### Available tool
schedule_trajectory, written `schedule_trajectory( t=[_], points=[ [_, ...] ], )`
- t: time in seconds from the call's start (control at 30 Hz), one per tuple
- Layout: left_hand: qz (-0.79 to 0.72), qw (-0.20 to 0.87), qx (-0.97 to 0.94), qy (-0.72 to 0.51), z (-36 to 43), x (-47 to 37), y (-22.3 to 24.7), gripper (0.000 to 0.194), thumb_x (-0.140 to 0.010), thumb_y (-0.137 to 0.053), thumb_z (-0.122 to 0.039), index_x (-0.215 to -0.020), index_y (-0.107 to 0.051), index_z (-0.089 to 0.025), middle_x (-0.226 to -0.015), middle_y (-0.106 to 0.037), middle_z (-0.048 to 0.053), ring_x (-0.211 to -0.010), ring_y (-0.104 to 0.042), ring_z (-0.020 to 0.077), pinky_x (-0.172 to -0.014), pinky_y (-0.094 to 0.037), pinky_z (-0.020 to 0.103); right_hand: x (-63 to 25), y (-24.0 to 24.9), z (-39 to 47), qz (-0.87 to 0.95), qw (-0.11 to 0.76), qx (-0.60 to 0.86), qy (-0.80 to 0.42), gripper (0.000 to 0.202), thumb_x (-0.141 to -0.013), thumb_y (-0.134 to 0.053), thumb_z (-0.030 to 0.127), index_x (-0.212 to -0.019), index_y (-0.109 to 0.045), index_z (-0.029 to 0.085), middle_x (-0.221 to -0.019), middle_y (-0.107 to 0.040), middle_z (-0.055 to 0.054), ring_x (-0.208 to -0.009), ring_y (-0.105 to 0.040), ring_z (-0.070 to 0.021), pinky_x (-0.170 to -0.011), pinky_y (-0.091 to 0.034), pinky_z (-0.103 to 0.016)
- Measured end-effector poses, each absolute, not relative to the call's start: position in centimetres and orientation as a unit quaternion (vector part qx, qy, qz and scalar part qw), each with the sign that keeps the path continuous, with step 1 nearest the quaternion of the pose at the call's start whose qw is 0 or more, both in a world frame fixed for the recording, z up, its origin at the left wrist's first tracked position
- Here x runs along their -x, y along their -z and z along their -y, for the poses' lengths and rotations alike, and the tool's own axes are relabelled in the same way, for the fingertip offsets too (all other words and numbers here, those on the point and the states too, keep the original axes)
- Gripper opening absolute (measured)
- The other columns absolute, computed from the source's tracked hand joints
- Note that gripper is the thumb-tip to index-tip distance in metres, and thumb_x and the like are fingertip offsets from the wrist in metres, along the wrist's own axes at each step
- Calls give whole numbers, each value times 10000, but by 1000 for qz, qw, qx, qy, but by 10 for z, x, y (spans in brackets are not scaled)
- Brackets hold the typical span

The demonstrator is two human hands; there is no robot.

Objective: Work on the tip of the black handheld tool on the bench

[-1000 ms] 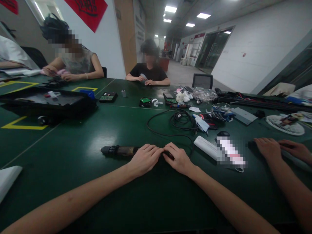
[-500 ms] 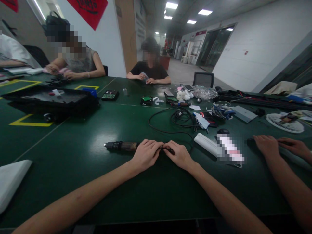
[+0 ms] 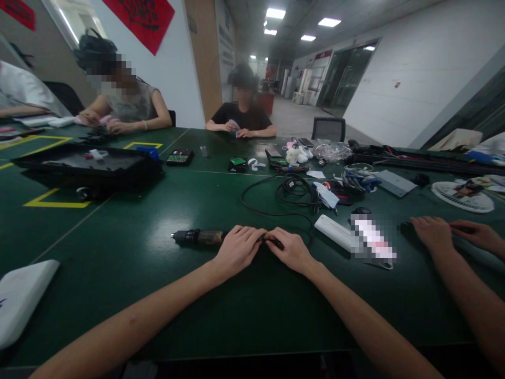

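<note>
On the desk [image 3: 236,316], clasping the electric screwdriver [image 3: 200,237] (pointing to nine o'clock) in the closed left hand [image 3: 240,247]; pinching, apparently, a dark plug [image 3: 277,243] in the right hand [image 3: 292,252].

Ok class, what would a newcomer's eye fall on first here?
Probably the electric screwdriver at front centre, pointing left, with the left hand closed over its rear and the right hand beside it, pinching a small dark piece. Next, perhaps, the red paper with black brushwork on the upper-left wall and the black tray on the left of the green table.
</note>
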State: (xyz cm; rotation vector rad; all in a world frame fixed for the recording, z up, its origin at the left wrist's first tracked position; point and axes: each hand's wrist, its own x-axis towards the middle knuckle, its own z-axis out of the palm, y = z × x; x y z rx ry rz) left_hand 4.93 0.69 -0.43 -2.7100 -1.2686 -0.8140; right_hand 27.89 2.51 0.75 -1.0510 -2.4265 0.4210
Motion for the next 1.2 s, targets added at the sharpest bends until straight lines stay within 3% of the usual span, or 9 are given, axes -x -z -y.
schedule_trajectory(
  t=[0.27,0.43,0.6,0.8,1.0,1.2],
  points=[
    [406,15,875,264,-6,-50,4,441,-988,-523,-193,-1426,-488,-228,-1204,-708,71,-1108,-653,235,-938,-444,422,-280,-5,-25,881,234,384,-145,138,-1016,-580,239,-1143,-635,239,-1096,-681,-41,-898,-655,-173,-771,-494,-280],
    [411,20,874,261,-7,-51,4,374,-1021,-499,-229,-1394,-513,-225,-1201,-709,73,-1084,-661,237,-918,-450,418,-280,-6,-25,885,233,377,-145,135,-1022,-577,256,-1144,-633,239,-1095,-679,-45,-897,-654,-173,-767,-499,-277],
    [407,16,874,264,-5,-51,3,454,-997,-529,-239,-1448,-482,-217,-1204,-708,80,-1092,-657,235,-934,-450,424,-281,-6,-25,884,240,376,-139,139,-1029,-571,275,-1141,-641,231,-1096,-683,-51,-890,-655,-169,-759,-502,-271],
    [409,25,875,259,-8,-51,5,416,-1027,-495,-256,-1441,-494,-221,-1192,-711,75,-1074,-662,231,-901,-457,421,-281,-8,-24,883,231,380,-147,144,-1028,-569,276,-1147,-639,234,-1084,-681,-49,-888,-653,-174,-765,-506,-281],
    [392,14,882,263,-5,-50,2,516,-1006,-502,-227,-1515,-424,-244,-1221,-704,80,-1104,-659,232,-932,-453,415,-280,-8,-24,883,236,381,-142,150,-1027,-570,281,-1147,-642,226,-1076,-683,-55,-868,-655,-174,-739,-504,-279],
    [412,33,875,251,-8,-51,2,471,-1027,-506,-264,-1494,-449,-237,-1155,-713,72,-1049,-671,235,-896,-453,409,-281,-7,-25,884,231,379,-147,149,-1023,-575,275,-1151,-639,235,-1084,-680,-48,-876,-651,-172,-752,-502,-275]
  ],
)
